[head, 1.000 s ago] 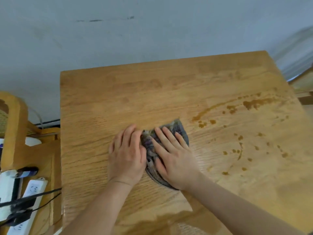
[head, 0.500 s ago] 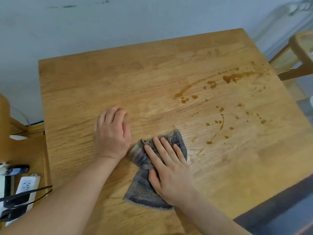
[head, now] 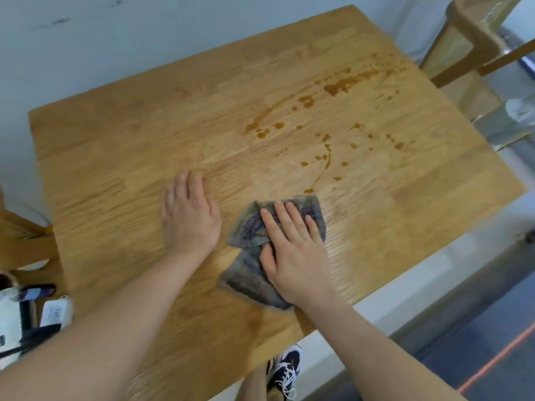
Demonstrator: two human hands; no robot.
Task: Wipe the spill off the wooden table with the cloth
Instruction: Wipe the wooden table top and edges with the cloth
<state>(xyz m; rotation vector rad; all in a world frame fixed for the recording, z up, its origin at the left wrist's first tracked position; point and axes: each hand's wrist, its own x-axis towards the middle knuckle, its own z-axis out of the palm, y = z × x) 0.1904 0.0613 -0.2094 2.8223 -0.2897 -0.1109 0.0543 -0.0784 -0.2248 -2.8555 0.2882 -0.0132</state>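
Grey cloth [head: 249, 227] near counter [head: 115, 154] front edge, right grip [head: 292, 250] spread flat on it, left grip [head: 189, 215] flat on counter beside it, brown spill [head: 335, 88] beyond.

- A plain indoor room, perhaps a home dining corner.
- A wooden table [head: 115, 157] stands against a pale wall [head: 144, 33] at the top.
- A wooden chair [head: 469, 33] is at upper right, a white power strip [head: 55, 312] at lower left.

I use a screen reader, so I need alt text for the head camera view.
A person's right hand presses a grey cloth flat on a wooden table, the cloth's far edge at the near end of a brown spill. The left hand rests open on the wood beside it.
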